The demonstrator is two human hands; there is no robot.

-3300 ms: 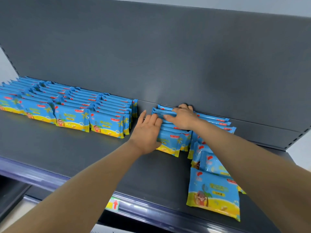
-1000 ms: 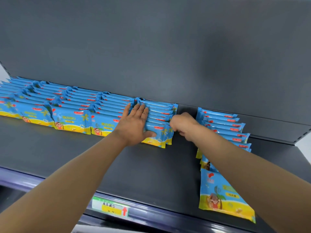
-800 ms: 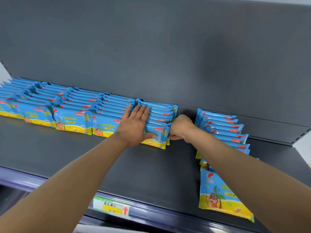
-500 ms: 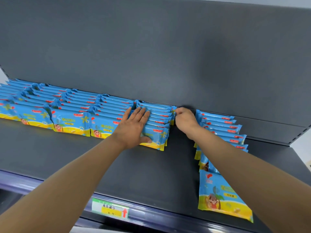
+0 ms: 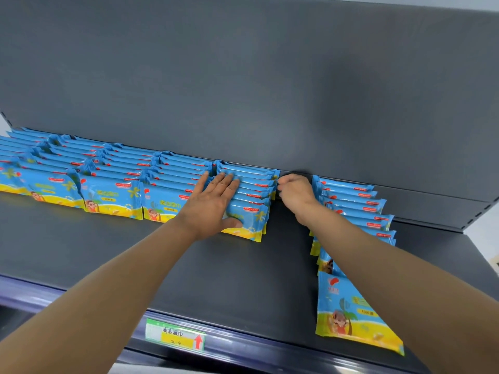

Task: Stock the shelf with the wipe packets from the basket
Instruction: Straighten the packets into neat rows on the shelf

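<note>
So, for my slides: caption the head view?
Left hand flat on a row of wipe packets; curled right hand at its right edge.

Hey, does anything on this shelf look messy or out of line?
The rightmost row stands apart from the neat rows and sprawls forward unevenly; its front packet lies flat near the shelf edge, tilted. Everything else looks tidy.
</note>
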